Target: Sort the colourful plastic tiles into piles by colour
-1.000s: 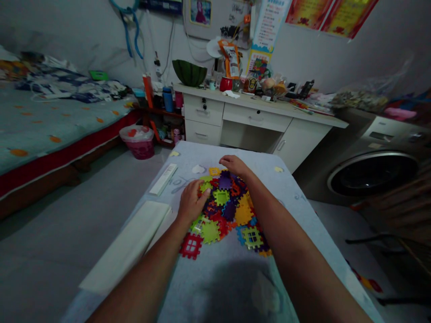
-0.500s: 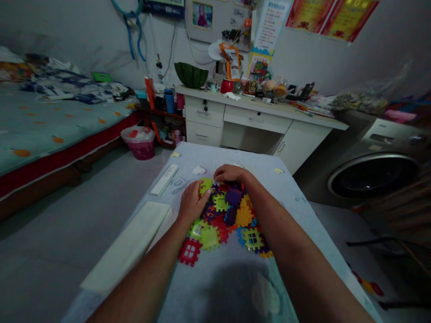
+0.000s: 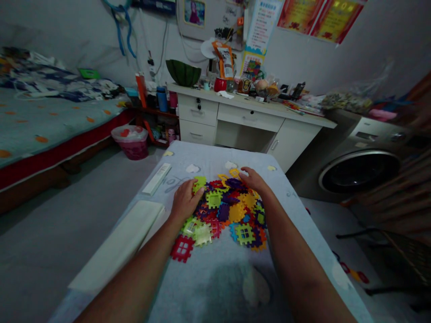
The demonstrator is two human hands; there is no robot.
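A heap of flat plastic interlocking building tiles (image 3: 236,211) with notched edges lies on the cloth-covered table (image 3: 215,278), in purple, orange, green, red and blue. My left hand (image 3: 186,199) rests against the heap's left side, thumb and fingers apart, by a light green tile (image 3: 200,181). At the far right of the heap is my right hand (image 3: 255,180), its fingers curved and apart, close to a small orange tile (image 3: 234,172); whether it touches that tile I cannot tell. A red window tile (image 3: 182,248) lies at the near left and a green window tile (image 3: 244,234) at the near right.
Left on the table lie a long white board (image 3: 117,244) and a narrow white box (image 3: 156,178). Behind stands a white desk (image 3: 247,114) with clutter on top. A washing machine (image 3: 357,152) is at the right, a bed (image 3: 60,116) and pink bin (image 3: 133,146) at the left.
My right hand has moved right from the far middle of the heap to its far right, uncovering orange and purple tiles. My left hand stays by the left side. The view has shifted slightly.
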